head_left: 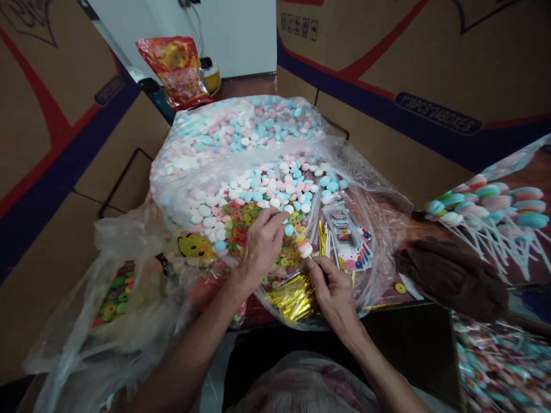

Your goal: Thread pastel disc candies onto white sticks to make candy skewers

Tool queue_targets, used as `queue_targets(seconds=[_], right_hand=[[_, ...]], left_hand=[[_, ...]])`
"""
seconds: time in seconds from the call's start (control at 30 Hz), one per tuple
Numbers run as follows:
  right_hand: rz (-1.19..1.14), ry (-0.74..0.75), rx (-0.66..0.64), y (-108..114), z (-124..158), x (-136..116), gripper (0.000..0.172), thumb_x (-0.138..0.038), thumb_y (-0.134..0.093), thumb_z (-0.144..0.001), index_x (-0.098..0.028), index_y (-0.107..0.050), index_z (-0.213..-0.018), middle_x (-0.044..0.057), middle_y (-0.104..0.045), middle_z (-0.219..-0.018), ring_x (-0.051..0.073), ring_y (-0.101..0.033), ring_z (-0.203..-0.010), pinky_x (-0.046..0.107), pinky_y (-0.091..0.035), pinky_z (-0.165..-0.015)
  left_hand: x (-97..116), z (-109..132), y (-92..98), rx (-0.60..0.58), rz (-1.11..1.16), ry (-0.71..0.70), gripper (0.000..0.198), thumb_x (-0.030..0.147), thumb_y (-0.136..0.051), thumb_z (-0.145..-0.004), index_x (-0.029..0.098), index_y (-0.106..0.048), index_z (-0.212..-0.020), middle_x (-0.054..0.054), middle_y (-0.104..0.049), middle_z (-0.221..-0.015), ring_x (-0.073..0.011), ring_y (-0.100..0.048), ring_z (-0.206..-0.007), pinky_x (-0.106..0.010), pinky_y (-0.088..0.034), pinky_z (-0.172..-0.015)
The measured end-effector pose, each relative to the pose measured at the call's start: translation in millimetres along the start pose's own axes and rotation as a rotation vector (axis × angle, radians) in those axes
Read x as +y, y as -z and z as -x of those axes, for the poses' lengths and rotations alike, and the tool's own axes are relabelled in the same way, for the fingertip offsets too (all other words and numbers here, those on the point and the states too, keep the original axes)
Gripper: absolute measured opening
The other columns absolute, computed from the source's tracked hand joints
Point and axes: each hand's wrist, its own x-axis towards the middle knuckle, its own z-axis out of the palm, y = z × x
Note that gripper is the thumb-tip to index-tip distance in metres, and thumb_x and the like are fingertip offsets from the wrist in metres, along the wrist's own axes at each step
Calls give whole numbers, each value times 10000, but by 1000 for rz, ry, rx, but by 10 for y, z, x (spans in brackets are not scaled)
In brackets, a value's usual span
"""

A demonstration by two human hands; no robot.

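Candy stick (305,250), just off view centre toward 5 o'clock, is held upright-ish, tip leaned toward 11. A pale pink-and-white sweet and an orange-yellow ring are carried on it. The shaft is pinched by the right hand (332,282), between 4 and 5, thumb and index pressed together just below the sweet.

The left hand (264,241) is held just below centre, at 6, over the gummy rings (239,229). Its fingers are curled, tips near a blue sweet (288,229); whether that sweet is gripped cannot be told. The hands are kept apart, the candy stick between them.

Pink, white and blue sweets (253,186) are spread toward 11 and 12 on clear plastic (374,172); more are piled behind, under film. Gold ties (295,298) are bunched between 5 and 6, just beside the right hand. Printed packets (340,223) are laid between 3 and 4.

Finished candy sticks (495,206) are grouped at 3, with a brown cloth (451,275) crumpled just below. Gummy rings are also seen through a plastic bag (129,246) at 8. A red packet (174,71) is stood between 10 and 11; cardboard boxes (408,51) are placed on both sides.
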Motion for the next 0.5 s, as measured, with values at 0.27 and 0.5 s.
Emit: queue_targets(seconds=[0.27, 0.5], right_hand=[[3, 16, 26, -5, -6, -3, 251, -299, -501, -961, -173, -619, -779, -42, -464, -628, 95, -419, -552, 213, -335, -528], [-80, -25, 120, 10, 27, 26, 277, -344, -504, -977, -177, -583, -771, -52, -421, -605, 94, -386, -529, 224, -322, -507]], left_hand=[[-59, 81, -133, -94, 21, -130, 289, 79, -467, -927, 167, -685, -1095, -75, -666, -999, -168, -634, -985, -285, -536, -859], [-48, 21, -158, 27, 184, 65, 181, 119, -609, -870, 158, -717, -1010, -51, -700, -965, -127, -663, -846, -239, -537, -787]])
